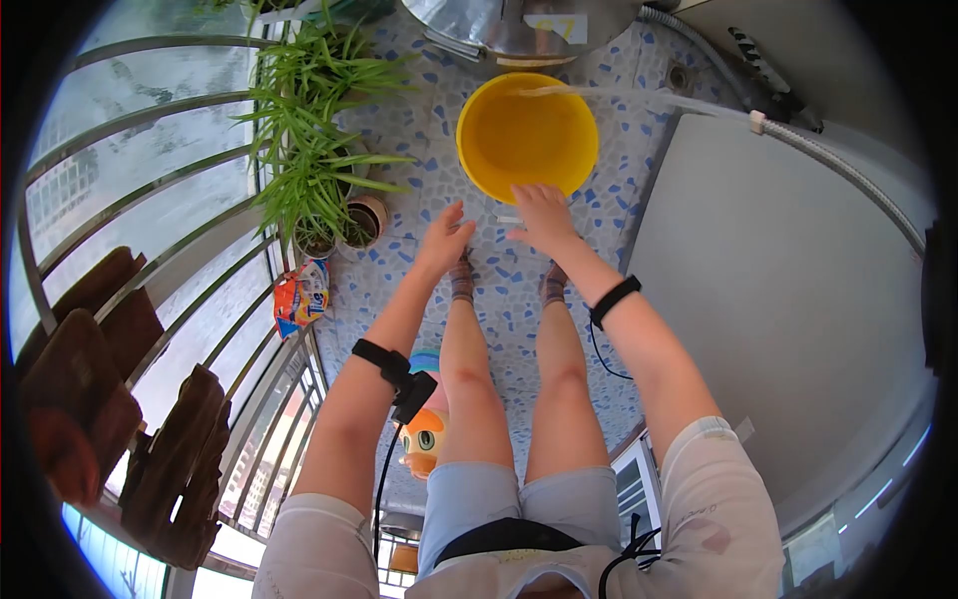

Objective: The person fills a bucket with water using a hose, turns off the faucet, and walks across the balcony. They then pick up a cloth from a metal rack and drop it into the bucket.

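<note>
A round yellow basin [499, 180] stands on the speckled tile floor in front of me. From a ribbed metal hose [838, 160] on the right, a stream of water [639, 95] shoots across into it. My right hand [546, 218] is at the basin's near rim, palm down with fingers spread; whether it touches the rim I cannot tell. Left of it, apart from the basin, my left hand [445, 242] is held in the air, thumb away from the fingers, with nothing in it.
Potted green plants [319, 130] line the window railing [150, 130] on the left, above a colourful bag [301, 298]. A shiny metal drum [499, 25] stands behind the basin. A large grey appliance [768, 299] fills the right side. A duck-like toy [424, 439] is by my leg.
</note>
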The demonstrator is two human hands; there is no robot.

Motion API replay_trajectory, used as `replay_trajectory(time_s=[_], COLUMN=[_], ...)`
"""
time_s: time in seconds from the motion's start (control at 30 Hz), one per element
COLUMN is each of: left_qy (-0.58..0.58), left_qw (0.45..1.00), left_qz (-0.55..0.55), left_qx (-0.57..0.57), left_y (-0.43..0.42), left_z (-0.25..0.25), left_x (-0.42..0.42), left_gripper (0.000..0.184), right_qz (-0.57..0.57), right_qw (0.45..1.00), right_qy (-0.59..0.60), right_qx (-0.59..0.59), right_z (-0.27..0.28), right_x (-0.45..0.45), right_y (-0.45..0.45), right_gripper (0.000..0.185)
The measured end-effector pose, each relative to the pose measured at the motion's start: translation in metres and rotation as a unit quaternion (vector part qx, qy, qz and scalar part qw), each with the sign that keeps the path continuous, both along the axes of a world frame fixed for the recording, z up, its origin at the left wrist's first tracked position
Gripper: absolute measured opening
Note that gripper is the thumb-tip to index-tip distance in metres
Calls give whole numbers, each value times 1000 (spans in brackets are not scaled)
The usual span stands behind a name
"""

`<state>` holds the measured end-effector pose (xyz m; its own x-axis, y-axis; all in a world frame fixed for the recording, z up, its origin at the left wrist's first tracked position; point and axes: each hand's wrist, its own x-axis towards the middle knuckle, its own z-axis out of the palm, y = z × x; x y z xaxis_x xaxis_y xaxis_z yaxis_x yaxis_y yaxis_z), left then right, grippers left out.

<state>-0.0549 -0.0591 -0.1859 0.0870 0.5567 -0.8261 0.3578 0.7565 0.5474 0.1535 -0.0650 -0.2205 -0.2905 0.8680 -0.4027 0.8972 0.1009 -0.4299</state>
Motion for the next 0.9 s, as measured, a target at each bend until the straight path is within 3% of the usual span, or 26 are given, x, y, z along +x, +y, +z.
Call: replay_trajectory(time_s=[0.03, 0.1, 0.17, 0.23, 0.3, 0.37, 0.43, 0.5, 0.57, 0.8, 0.9], left_qy=[-21, -44, -35, -11, 14, 52, 80, 150, 171, 219, 204], left_qw=[999, 997, 981, 972, 962, 874, 852, 776, 769, 708, 723], left_qz=[-7, -15, -97, -134, -174, -257, -283, -363, -374, -350, -319], left_qx=[28, 70, 165, 192, 210, 408, 434, 494, 489, 572, 578], left_y=[2, 10, 17, 29, 38, 41, 52, 52, 57, 49, 40], left_z=[12, 45, 90, 157, 219, 267, 320, 364, 408, 479, 484], left_x=[-5, -16, -26, -32, -39, -49, -52, -58, -58, -76, -85], left_gripper=[62, 60, 59, 59, 59, 60, 64, 67, 68, 69, 69], right_qz=[-10, -23, -38, -98, -96, -129, -150, -175, -168, -163, -196], right_qw=[998, 997, 995, 994, 995, 991, 988, 983, 980, 975, 966], right_qy=[50, 58, 67, 14, -8, 11, -13, -46, -93, -88, -55], right_qx=[30, 43, 57, -49, -37, 19, 38, 40, 62, 126, 161], right_z=[18, 64, 116, 174, 222, 279, 323, 365, 407, 498, 513], right_x=[8, 27, 50, 74, 102, 120, 137, 148, 156, 158, 156], right_y=[3, 5, 8, 3, 0, -5, -3, -17, -11, -28, -43], right_gripper=[69, 67, 64, 57, 50, 49, 49, 49, 48, 47, 47])
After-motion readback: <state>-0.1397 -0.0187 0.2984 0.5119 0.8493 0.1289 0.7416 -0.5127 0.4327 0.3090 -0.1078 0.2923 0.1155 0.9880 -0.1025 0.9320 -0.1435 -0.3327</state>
